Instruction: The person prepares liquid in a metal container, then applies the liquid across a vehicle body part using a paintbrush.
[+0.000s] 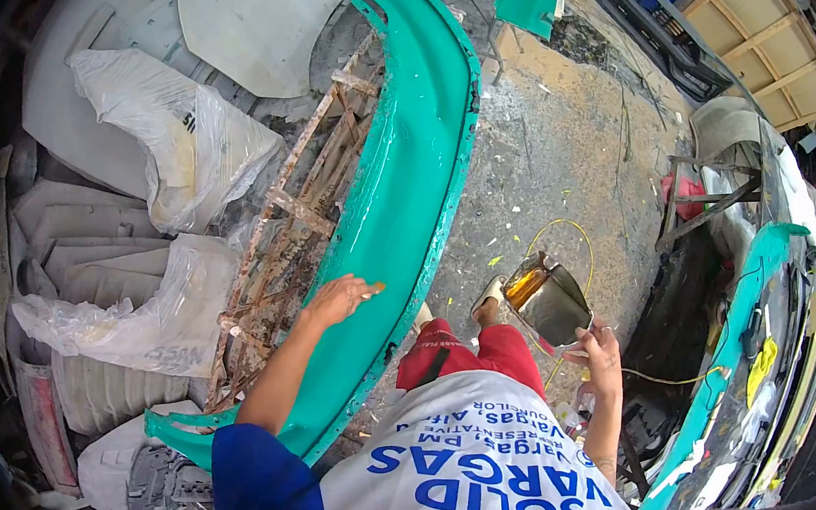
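A long, curved, glossy teal panel [408,164] with a raised rim lies across a rusty, splattered metal frame [306,201]. My left hand [333,301] is over the panel's lower part, with its fingers closed on a small tan piece [375,289] that pokes out past the fingertips. Most of that piece is hidden by the hand, so its kind cannot be made out. At my right side, my right hand [596,354] grips the edge of an open metal can [557,306]. The can is tilted, and amber liquid [527,287] shows inside it.
Plastic-wrapped pale parts [184,140] are piled on the left. A yellow cord [588,244] runs over the stained concrete floor [558,157]. On the right stand another teal panel [723,370] and stacked edges. Dark bumpers [654,25] and a wooden frame [760,33] are at the back right.
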Action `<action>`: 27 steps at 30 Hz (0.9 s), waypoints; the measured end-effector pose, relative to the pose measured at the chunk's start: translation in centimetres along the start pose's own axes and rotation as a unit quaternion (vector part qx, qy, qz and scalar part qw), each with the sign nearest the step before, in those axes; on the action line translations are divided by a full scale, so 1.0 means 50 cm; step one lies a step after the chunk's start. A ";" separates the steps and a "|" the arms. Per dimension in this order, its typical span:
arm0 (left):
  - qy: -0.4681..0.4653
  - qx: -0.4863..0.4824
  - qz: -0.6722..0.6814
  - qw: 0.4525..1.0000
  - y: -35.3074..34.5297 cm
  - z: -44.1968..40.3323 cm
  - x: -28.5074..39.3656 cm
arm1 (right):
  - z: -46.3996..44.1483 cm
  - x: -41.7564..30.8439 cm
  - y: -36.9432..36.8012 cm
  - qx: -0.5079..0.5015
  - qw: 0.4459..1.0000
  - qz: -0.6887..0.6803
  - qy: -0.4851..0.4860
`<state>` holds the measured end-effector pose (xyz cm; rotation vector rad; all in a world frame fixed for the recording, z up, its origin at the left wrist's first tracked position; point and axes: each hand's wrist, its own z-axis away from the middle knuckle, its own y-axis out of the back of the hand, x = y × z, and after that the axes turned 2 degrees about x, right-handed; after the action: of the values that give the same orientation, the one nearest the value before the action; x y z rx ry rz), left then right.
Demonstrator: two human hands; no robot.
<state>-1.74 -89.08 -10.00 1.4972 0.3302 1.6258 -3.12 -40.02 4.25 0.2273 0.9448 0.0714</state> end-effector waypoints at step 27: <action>-0.058 0.111 -0.036 0.991 -0.083 0.028 -0.049 | -0.054 -0.019 -0.018 -0.044 0.999 0.020 0.011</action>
<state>0.99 -88.97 -14.20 1.7189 0.5087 1.4753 -5.91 -40.63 3.25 0.1646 0.9576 0.1523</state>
